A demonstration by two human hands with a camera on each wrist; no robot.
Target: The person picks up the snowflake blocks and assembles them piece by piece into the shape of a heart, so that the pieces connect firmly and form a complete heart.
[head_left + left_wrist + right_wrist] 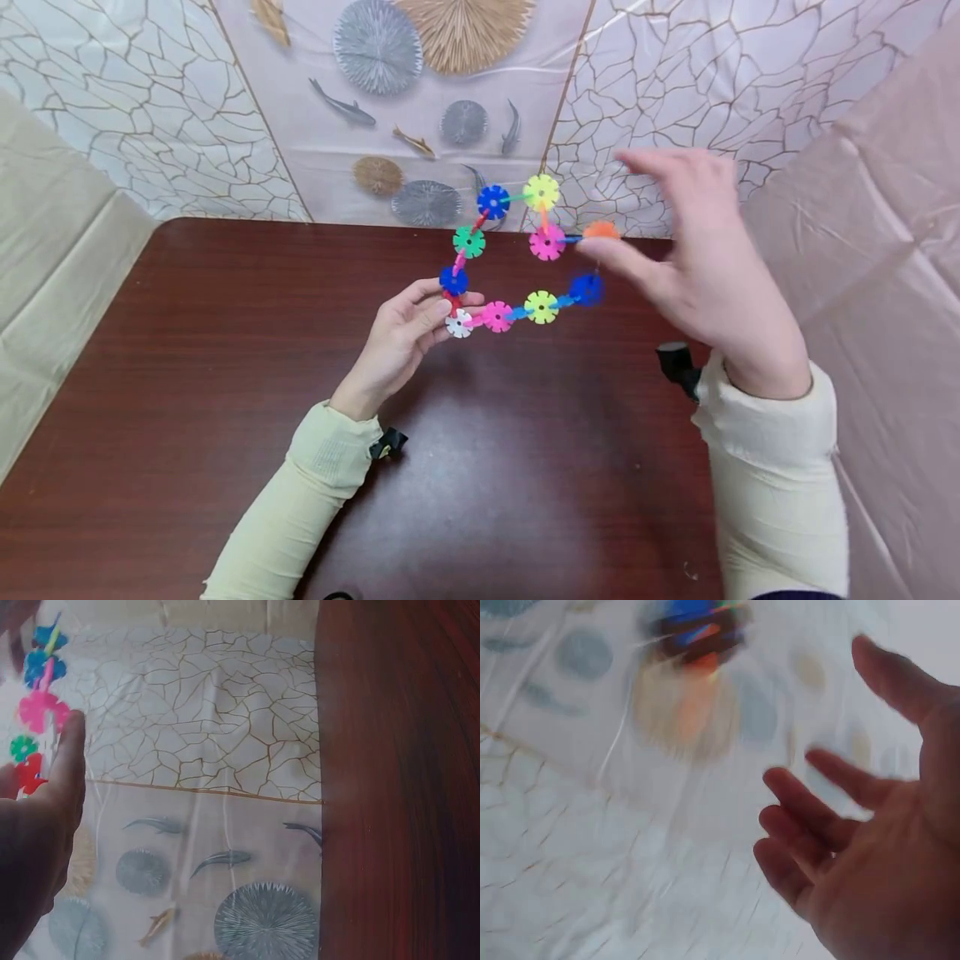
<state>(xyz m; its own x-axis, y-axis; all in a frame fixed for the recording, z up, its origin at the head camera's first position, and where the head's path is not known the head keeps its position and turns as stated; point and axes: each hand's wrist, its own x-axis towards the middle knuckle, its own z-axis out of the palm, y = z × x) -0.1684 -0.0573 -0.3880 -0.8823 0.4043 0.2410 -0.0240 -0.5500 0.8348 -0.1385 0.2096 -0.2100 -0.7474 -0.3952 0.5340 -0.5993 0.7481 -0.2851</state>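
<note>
A chain of notched plastic snowflake discs (542,307) in blue, green, yellow, pink, white and orange is bent into a loop, held up above the table. My left hand (397,337) pinches it at the lower left corner, by the white disc (459,323) and a red connecting disc. To the right, my right hand (712,242) is raised with thumb and fingers spread, holding nothing. Its thumb tip overlaps the orange disc (602,231) in the head view. The right wrist view shows its fingers (787,847) loosely bent, apart from the blurred discs (694,622).
The dark brown wooden table (225,417) lies below the hands. A patterned sheet (645,100) hangs behind its far edge, with beige cloth (862,250) at the sides. Each wrist wears a small black camera mount, such as the left one (388,443).
</note>
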